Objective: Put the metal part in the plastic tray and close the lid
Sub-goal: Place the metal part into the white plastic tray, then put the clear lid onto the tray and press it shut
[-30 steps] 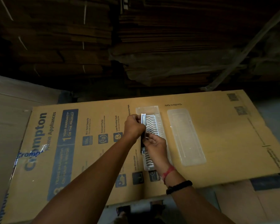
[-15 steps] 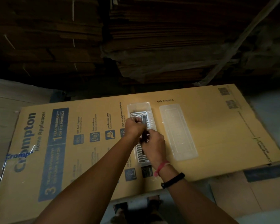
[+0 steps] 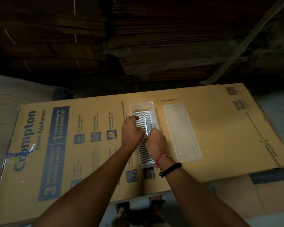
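A clear plastic tray [image 3: 141,106] with a white wavy-ribbed insert [image 3: 145,154] lies on a printed cardboard box. A narrow shiny metal part [image 3: 147,126] rests lengthwise over the insert's upper half. My right hand [image 3: 156,141] grips the part's near end. My left hand [image 3: 132,132] sits beside it on the tray's left edge, fingertips on the ribs; whether it touches the part is unclear. The clear lid [image 3: 181,131] lies flat on the box just right of the tray, apart from it.
The large Crompton cardboard box [image 3: 72,145] serves as the work surface, its near edge just below the tray. Dark stacks of flattened cardboard [image 3: 138,38] rise behind it. Feet and grey floor [image 3: 138,210] show below the box edge.
The metal part has come down from my left hand's grip to lie over the tray's insert. My left hand has shifted left to the tray's edge. The view has drifted slightly.
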Demonstrator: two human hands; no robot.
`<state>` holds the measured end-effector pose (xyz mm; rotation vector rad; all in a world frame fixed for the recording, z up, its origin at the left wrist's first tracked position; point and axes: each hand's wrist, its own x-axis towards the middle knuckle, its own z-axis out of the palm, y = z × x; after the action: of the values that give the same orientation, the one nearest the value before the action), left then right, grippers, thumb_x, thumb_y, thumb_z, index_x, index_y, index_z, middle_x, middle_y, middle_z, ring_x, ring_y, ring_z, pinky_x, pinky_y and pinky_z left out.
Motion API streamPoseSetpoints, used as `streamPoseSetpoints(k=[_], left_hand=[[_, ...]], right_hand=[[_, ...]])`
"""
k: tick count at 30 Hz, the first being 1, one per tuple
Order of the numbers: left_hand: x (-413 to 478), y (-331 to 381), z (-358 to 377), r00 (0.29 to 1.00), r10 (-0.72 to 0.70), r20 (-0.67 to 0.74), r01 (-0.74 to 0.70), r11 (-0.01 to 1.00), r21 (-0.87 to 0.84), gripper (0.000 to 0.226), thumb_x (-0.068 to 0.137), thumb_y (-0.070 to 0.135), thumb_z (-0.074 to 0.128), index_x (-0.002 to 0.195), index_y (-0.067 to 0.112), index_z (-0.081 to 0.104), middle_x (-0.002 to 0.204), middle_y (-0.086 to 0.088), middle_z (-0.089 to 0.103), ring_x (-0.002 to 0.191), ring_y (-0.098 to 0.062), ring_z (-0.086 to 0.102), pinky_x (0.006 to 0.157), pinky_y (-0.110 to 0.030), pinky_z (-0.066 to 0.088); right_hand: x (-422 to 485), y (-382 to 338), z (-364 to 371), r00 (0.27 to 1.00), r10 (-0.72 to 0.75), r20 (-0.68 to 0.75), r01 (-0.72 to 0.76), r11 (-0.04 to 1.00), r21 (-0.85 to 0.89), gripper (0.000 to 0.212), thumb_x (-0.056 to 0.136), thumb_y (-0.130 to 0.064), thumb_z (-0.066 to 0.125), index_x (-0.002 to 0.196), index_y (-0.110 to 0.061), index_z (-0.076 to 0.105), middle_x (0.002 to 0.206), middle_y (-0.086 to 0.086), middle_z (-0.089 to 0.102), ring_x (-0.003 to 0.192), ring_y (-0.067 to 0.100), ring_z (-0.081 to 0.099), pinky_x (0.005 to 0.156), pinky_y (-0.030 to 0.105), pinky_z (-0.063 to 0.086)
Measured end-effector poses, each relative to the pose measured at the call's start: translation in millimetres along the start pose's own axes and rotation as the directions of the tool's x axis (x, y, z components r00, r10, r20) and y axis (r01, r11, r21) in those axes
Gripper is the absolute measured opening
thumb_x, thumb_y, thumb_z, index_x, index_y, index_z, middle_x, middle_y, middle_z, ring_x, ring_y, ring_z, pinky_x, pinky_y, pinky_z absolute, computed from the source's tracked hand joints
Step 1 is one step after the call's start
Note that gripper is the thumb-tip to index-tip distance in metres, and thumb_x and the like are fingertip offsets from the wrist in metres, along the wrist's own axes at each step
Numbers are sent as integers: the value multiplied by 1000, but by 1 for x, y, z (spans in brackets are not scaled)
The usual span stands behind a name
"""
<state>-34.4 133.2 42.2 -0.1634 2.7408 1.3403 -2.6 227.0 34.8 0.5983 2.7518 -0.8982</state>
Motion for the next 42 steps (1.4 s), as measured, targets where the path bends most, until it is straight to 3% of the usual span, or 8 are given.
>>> streamPoseSetpoints(k=[5, 12, 17, 24, 29, 33, 38, 42], left_hand=[[2, -21, -1, 993, 97, 62, -110, 961, 254, 48, 73, 11, 64, 121, 7, 60, 129, -14, 59, 120, -31, 54, 106, -46, 41], [3, -37, 1, 996, 60, 61, -76, 955, 288, 51, 76, 19, 68, 125, 9, 58, 141, -18, 52, 134, -32, 44, 113, -46, 33], [5, -37, 1, 995, 70, 65, -86, 956, 279, 51, 76, 18, 66, 126, 10, 57, 141, -17, 53, 133, -31, 45, 113, -46, 32], [7, -30, 4, 992, 88, 89, -108, 961, 254, 54, 75, 14, 62, 128, 8, 55, 140, -16, 51, 130, -32, 46, 113, -47, 32], [9, -27, 6, 994, 88, 63, -101, 962, 255, 55, 80, 17, 61, 133, 8, 52, 147, -19, 44, 137, -33, 39, 116, -47, 28], [9, -28, 10, 995, 74, 63, -89, 959, 268, 57, 83, 20, 62, 138, 10, 47, 154, -20, 34, 143, -36, 30, 117, -49, 26], [6, -31, 15, 995, 79, 60, -91, 963, 252, 57, 87, 24, 59, 141, 11, 42, 158, -19, 28, 147, -35, 22, 118, -54, 25], [4, -32, 19, 995, 84, 55, -96, 961, 259, 56, 91, 26, 55, 143, 12, 39, 159, -17, 26, 148, -33, 20, 118, -54, 23]], right_hand=[[18, -7, 7, 998, -38, 40, 40, 997, -70, 12, 83, -5, 54, 90, -3, 63, 97, 21, 69, 86, 40, 67, 66, 36, 53], [28, -7, 16, 994, -96, 58, 104, 983, -150, 13, 86, -4, 54, 96, -2, 61, 101, 21, 68, 92, 38, 66, 75, 38, 54], [30, -9, 19, 988, -132, 75, 145, 966, -214, 19, 90, -4, 47, 103, -2, 60, 108, 21, 66, 99, 38, 64, 82, 40, 53], [30, -10, 14, 984, -161, 79, 174, 964, -201, 20, 91, -7, 45, 102, -2, 60, 107, 21, 66, 98, 39, 63, 80, 42, 52], [34, -10, -6, 986, -162, -29, 155, 974, -166, 11, 83, -17, 56, 88, -9, 62, 92, 16, 69, 83, 38, 66, 62, 33, 45], [43, 8, -28, 957, -237, -169, 209, 963, -168, 14, 82, -23, 61, 90, -12, 65, 87, 11, 69, 77, 32, 66, 61, 29, 44], [68, 58, -46, 973, -61, -224, 51, 997, -53, 30, 81, -18, 62, 109, -8, 59, 107, 15, 62, 97, 33, 60, 76, 38, 52], [75, 99, -45, 990, 73, -125, -95, 979, -179, 56, 80, -27, 64, 130, -10, 46, 134, 22, 47, 124, 38, 44, 100, 49, 43]])
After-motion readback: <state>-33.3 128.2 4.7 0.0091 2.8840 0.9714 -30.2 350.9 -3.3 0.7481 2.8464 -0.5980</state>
